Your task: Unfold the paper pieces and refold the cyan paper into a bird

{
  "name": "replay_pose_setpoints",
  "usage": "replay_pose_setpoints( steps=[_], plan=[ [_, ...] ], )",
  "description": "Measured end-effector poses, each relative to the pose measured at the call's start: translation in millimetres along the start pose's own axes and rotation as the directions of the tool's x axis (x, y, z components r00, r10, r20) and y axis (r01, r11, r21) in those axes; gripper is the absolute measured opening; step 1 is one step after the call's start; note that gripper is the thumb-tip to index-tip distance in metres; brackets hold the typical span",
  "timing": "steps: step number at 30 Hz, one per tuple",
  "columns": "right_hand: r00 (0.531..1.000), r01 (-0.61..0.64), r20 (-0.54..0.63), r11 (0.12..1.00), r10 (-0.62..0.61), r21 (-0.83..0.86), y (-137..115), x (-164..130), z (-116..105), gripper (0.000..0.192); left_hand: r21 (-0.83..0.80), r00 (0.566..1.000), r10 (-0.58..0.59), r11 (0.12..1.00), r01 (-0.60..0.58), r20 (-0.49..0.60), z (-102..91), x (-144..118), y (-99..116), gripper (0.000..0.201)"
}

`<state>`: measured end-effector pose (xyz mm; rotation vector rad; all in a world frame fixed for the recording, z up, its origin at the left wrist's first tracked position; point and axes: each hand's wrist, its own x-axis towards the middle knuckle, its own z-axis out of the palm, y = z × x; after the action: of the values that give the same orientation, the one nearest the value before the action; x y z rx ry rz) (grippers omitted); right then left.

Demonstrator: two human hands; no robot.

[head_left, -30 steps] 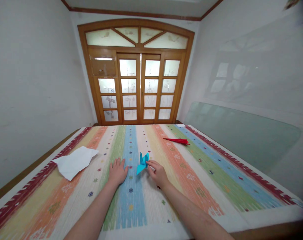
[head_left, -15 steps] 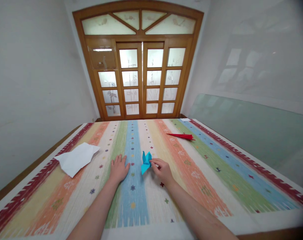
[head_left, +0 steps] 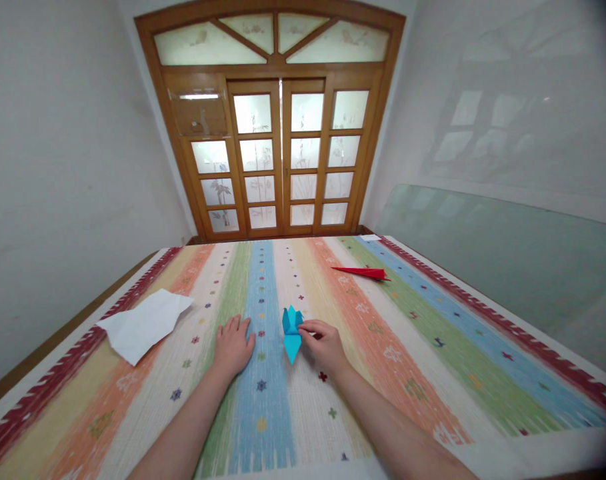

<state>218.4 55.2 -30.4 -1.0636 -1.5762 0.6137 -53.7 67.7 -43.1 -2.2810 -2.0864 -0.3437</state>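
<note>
A small blue folded-paper crane point(head_left: 292, 343) is pinched at its right side by my right hand point(head_left: 325, 343), just above the striped tablecloth. One pointed flap faces me, and shorter points stick up at its far end. My left hand point(head_left: 233, 343) lies flat on the green and blue stripes to the left of the crane, its fingers spread and nothing in it. Right of centre, farther back, lies a narrow red folded item point(head_left: 363, 273) with a pointed left end; I cannot tell its exact kind.
A creased white sheet of paper point(head_left: 145, 325) lies on the left of the tablecloth point(head_left: 377, 400). A small white piece point(head_left: 369, 238) is at the far right edge. Wooden doors with glass panes point(head_left: 283, 153) stand beyond the table. A pale green panel point(head_left: 483, 247) leans along the right wall.
The blue crane has turned in my right hand, so its pointed flap now faces me more squarely. My left hand stays flat. The view has shifted slightly.
</note>
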Motion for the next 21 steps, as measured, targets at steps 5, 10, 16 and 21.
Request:
replay_pose_setpoints(
  steps=[5,10,16,21],
  plan=[
    [0.999,-0.052,-0.013,0.998,0.053,0.047,4.1,3.2,0.9,0.014,0.02,0.999,-0.042,0.999,0.043,-0.017,-3.7,2.3,18.8,0.048],
    [0.995,-0.097,-0.024,0.992,0.099,0.081,3.8,3.7,0.2,0.015,-0.03,0.992,-0.117,0.993,0.116,-0.038,-6.6,2.9,32.3,0.04],
    [0.984,-0.175,-0.018,0.975,0.179,0.139,1.1,2.0,-3.8,0.016,-0.201,0.991,-0.089,0.977,0.068,-0.096,-12.6,3.8,15.4,0.035],
    [0.955,-0.295,0.06,0.924,0.29,0.243,1.5,-0.7,-1.6,0.025,-0.417,0.985,0.03,0.904,-0.098,-0.168,-20.7,7.3,13.9,0.03]
  ],
)
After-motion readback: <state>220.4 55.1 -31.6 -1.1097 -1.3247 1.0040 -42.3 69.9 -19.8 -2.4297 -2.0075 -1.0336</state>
